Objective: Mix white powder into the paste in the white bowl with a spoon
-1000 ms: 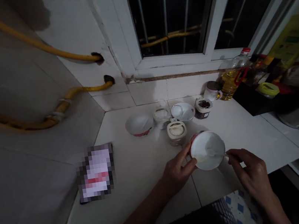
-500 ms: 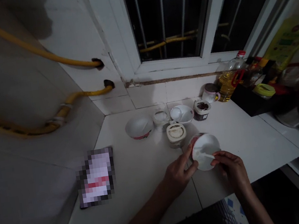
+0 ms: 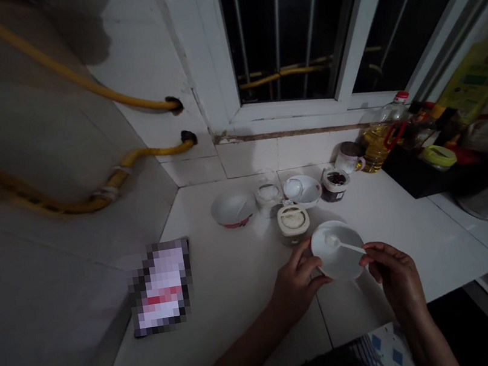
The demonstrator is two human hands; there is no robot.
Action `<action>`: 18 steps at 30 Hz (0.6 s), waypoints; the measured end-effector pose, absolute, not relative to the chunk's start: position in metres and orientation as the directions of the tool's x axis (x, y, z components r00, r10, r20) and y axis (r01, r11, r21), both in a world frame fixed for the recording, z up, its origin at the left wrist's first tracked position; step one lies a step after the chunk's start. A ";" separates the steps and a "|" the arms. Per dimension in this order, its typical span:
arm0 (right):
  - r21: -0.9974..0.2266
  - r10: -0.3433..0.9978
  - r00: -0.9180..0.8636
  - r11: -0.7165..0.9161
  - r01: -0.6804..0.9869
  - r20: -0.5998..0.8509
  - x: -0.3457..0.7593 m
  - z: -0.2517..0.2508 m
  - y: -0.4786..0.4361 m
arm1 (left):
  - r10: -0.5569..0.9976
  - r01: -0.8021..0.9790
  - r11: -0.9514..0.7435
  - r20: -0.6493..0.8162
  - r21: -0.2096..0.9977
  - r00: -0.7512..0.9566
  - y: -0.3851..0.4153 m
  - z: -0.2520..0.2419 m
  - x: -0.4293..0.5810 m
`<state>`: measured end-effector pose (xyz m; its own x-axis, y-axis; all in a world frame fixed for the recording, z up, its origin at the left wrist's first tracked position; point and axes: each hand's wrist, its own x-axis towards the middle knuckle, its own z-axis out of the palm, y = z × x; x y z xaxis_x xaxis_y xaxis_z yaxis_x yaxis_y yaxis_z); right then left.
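Note:
My left hand (image 3: 299, 275) grips the left rim of a white bowl (image 3: 345, 262), which is tipped toward me near the counter's front. Between the thumb and fingers of my right hand (image 3: 394, 270) is the handle of a white spoon (image 3: 349, 246). Its head lies inside the bowl, toward the upper left; a little white stuff seems to be in it, though I cannot tell what. Just behind the bowl stands a square jar (image 3: 293, 219) with white contents. A second white bowl (image 3: 233, 206) with a utensil in it sits farther left.
At the back are a clear jar (image 3: 269, 199), a small bowl (image 3: 309, 190), a jar with dark red contents (image 3: 335, 184) and a lidded mug (image 3: 349, 158). An oil bottle (image 3: 381, 135) and a black box (image 3: 412, 173) stand right. A blurred-out phone-like object (image 3: 161, 290) lies left.
The spoon has lifted from low in the bowl, and its head now shows near the upper left inside. My right hand has shifted right. The bowl's opening faces me more. The whole view has shifted slightly.

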<state>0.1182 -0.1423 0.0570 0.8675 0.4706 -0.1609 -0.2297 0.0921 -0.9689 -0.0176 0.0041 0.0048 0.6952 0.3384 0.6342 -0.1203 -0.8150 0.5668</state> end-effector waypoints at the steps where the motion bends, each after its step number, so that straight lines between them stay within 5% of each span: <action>1: -0.971 0.474 0.868 0.099 -0.218 -0.147 0.119 0.061 -0.140 | 0.350 -0.115 -0.805 0.623 0.582 0.700 0.004 0.004 -0.017; 8: -0.996 0.519 0.855 0.087 -0.030 0.020 0.128 0.086 -0.100 | 0.370 -0.133 -0.767 0.603 0.627 0.707 0.004 0.001 -0.016; 13: -0.956 0.563 0.794 -0.025 0.292 0.228 0.125 0.080 -0.074 | 0.384 -0.132 -0.742 0.578 0.658 0.720 0.004 0.004 -0.016; 15: -0.841 0.617 0.688 -0.075 0.536 0.383 0.123 0.074 -0.071 | 0.388 -0.126 -0.736 0.567 0.665 0.727 0.005 0.005 -0.017; 18: -0.480 0.679 0.396 -0.073 0.874 0.617 0.121 0.068 -0.070 | 0.400 -0.112 -0.729 0.553 0.675 0.731 0.005 0.005 -0.017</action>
<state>0.1214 -0.0703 0.0678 0.3963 0.6795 0.6175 0.8741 -0.0733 -0.4802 -0.0168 0.0052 0.0051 0.7308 0.3997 0.5533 -0.1125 -0.7290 0.6752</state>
